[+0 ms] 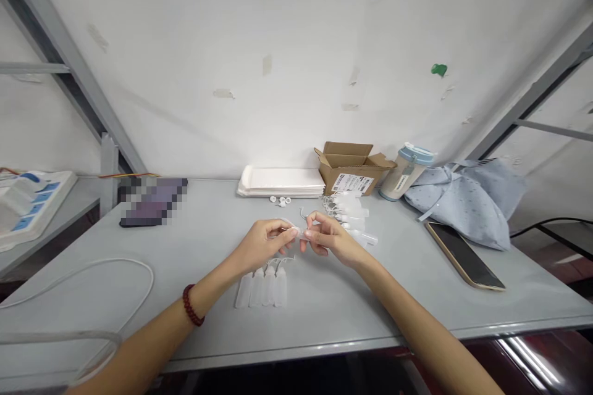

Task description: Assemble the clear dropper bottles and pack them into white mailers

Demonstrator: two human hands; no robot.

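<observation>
Near the middle of the table, my left hand (265,242) and my right hand (334,239) meet fingertip to fingertip. Both pinch a small translucent plastic piece (301,235), mostly covered by the fingers, so its full shape is hidden. A thin light cord (302,213) loops up beside the right fingers. Below the left hand, several translucent squeeze bottles (268,291) lie in a row, cords at their necks. Beyond the right hand is a pile of similar bottles (356,212) with cords. A few small white caps (281,201) rest behind the hands.
Along the wall stand a stack of white trays (282,181), an open cardboard box (354,174) and a tumbler (405,174). A blue cloth bag (463,203) and a phone (466,256) lie right. At left are a pixelated dark object (155,202) and a white cable (149,271).
</observation>
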